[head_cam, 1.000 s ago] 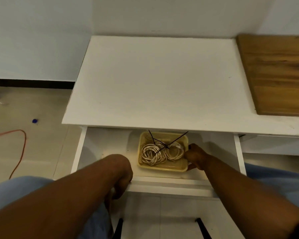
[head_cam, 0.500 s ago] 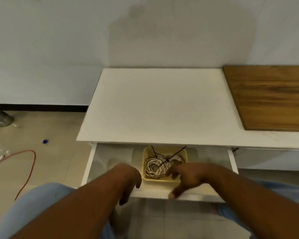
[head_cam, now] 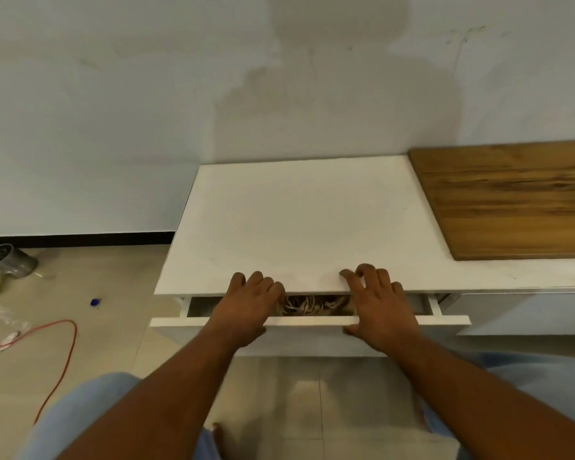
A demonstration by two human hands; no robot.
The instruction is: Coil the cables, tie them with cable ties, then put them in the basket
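Wall (head_cam: 146, 111) of pale, blotchy plaster fills the upper frame; glossy beige floor tiles (head_cam: 299, 403) fill the lower. At centre, a smooth white rectangular desk top (head_cam: 306, 220) adjoins a brown grained wooden board (head_cam: 512, 204) at right. Under its near edge a white flat-fronted drawer (head_cam: 445, 319) stands out by a narrow gap. Both hands lie flat over the drawer front, holding nothing: the left hand (head_cam: 246, 303) with fingers loosely together, the right hand (head_cam: 377, 305) with fingers spread and tips bent onto the desk edge. Between them, in the gap, pale coiled cables (head_cam: 307, 305) show as strands banded left to right; the overhanging top hides the rest and their basket. At left, a thin orange cord (head_cam: 63, 353) loops on the floor near a grey metal tin (head_cam: 10, 260) and a small blue cap (head_cam: 94, 302).
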